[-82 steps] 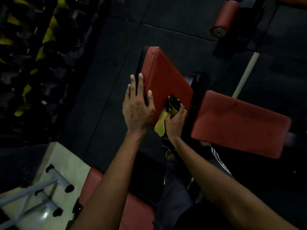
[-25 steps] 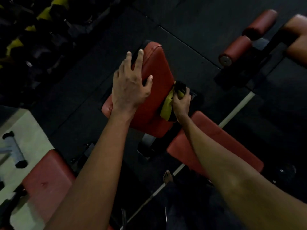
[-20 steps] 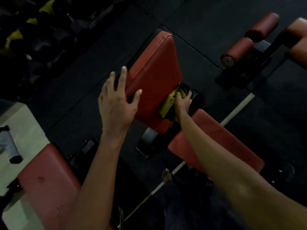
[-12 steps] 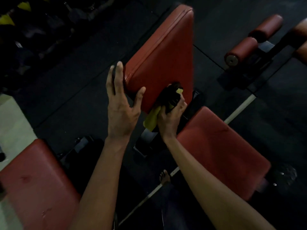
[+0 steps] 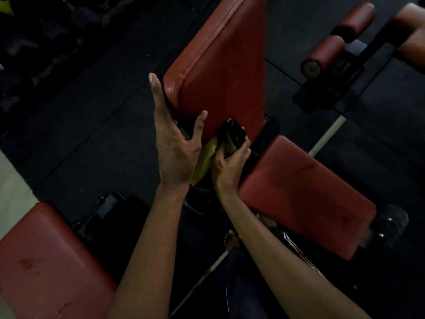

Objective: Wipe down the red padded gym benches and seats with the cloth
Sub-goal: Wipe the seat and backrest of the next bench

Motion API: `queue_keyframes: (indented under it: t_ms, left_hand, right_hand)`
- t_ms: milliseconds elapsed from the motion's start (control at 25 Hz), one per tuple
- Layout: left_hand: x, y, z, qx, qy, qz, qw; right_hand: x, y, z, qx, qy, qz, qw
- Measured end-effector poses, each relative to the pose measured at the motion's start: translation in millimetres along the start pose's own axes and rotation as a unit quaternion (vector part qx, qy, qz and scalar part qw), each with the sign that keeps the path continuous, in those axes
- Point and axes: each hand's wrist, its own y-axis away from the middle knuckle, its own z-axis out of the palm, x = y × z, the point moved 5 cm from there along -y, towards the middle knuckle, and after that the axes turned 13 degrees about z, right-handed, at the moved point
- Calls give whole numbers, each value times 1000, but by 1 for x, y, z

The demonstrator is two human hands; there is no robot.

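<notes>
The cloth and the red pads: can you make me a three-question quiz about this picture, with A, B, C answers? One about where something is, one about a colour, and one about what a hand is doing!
1. Where is the cloth?
A. Against the lower edge of the raised red back pad
B. On the floor
C. On the foam rollers

2. What colours is the cloth?
A. White and blue
B. Yellow and black
C. All red

3. What is the left hand doing?
A. Making a fist in the air
B. Holding the cloth
C. Bracing the pad's edge with straight fingers

Answers:
1 A: the right hand presses the cloth to the pad's bottom corner.
2 B: a yellow fold hangs down and a black part sits bunched on top.
3 C: its fingers lie along the pad's side, thumb on the face.
</notes>
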Motion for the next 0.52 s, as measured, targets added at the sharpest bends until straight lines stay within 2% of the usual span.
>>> queue_keyframes:
  t_ms: [80, 200, 240, 400, 520]
  left_hand:
    - [-4, 0, 0, -7, 12, -1, 1000]
    - [-12, 5, 0, 4, 66, -51, 997]
    - [-14, 7, 0, 12, 75, -74, 994]
    - [-18, 10, 0, 36, 59, -79, 994]
    - [-15, 11, 2, 52, 42, -77, 995]
  right_hand:
    - [17, -13, -2, 21, 47, 33, 998]
    - [45, -36, -13, 40, 53, 242, 968]
    - [50, -37, -13, 43, 46, 276, 959]
    - [38, -25, 1, 26, 21, 249, 968]
    - [32, -1, 7, 1, 5, 158, 987]
